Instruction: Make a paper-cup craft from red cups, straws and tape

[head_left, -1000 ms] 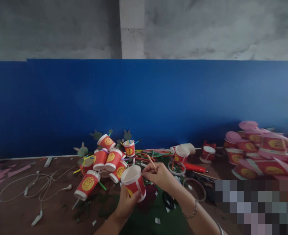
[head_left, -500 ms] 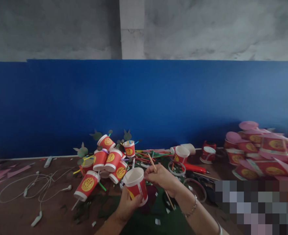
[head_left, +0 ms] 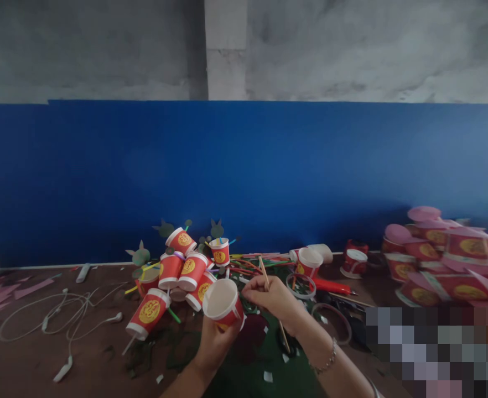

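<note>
A red and white paper cup (head_left: pixel 222 303) is gripped in my left hand (head_left: pixel 216 341), its open rim tipped toward me. Close by on the right, my right hand (head_left: pixel 272 297) holds a thin wooden stick (head_left: pixel 263 270) that passes through the palm and sticks out below. The thumb and forefinger of that hand are pinched together beside the cup's rim, apart from it; anything between them is too small to make out. Left of the held cup lies a pile of similar red cups (head_left: pixel 194 271), some with straws and paper animal heads (head_left: pixel 140 254).
Tangled white earphones (head_left: pixel 63 370) lie on the brown table at left. Right of my hands are a roll of clear tape (head_left: pixel 301 286), a red-handled tool (head_left: pixel 331 285) and standing cups (head_left: pixel 355 262). Cups with pink paper (head_left: pixel 463 254) are heaped far right. A blue wall (head_left: pixel 244 177) stands behind.
My left hand has tipped the cup so its opening faces me more, moving it slightly left. My right hand has drawn back a little from the cup, and the stick stands steeper.
</note>
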`<state>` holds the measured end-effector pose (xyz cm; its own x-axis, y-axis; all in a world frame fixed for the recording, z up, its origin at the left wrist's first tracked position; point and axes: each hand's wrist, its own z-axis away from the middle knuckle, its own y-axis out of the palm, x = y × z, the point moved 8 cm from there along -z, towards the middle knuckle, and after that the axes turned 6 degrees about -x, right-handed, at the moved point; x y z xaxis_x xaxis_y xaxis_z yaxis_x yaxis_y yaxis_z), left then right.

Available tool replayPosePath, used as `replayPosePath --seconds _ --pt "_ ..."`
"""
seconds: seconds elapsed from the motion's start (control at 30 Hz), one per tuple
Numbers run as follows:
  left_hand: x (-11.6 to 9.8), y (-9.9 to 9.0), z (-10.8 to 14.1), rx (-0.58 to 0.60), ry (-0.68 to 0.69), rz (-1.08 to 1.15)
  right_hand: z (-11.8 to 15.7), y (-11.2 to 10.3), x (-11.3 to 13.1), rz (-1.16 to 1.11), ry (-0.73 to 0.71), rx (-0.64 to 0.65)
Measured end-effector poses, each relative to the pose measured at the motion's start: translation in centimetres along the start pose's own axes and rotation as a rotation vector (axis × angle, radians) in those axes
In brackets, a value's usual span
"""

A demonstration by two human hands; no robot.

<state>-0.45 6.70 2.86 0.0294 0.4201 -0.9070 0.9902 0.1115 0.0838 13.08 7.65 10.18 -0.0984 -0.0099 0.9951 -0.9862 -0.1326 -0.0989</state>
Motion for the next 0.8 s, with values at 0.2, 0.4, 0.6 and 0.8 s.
replayPosePath --seconds 0.2,0.4,0.6,0.8 --pt "-1.0 0.0 -0.2 0.024 0.081 -0.04 -0.3 0.4 -0.2 0.099 -0.115 -0.07" --pt "-0.7 -0.3 -0.1 -0.04 0.082 -0.063 -0.1 0.3 0.0 0.111 -0.142 -0.084" --pt "-1.1 -0.3 -0.2 -0.046 0.111 -0.07 0.0 0.6 -0.3 0.139 -0.163 -0.119" --pt "-0.7 -0.6 -1.0 -0.059 0.105 -0.134 0.5 1.6 -0.4 0.12 -0.083 0.006"
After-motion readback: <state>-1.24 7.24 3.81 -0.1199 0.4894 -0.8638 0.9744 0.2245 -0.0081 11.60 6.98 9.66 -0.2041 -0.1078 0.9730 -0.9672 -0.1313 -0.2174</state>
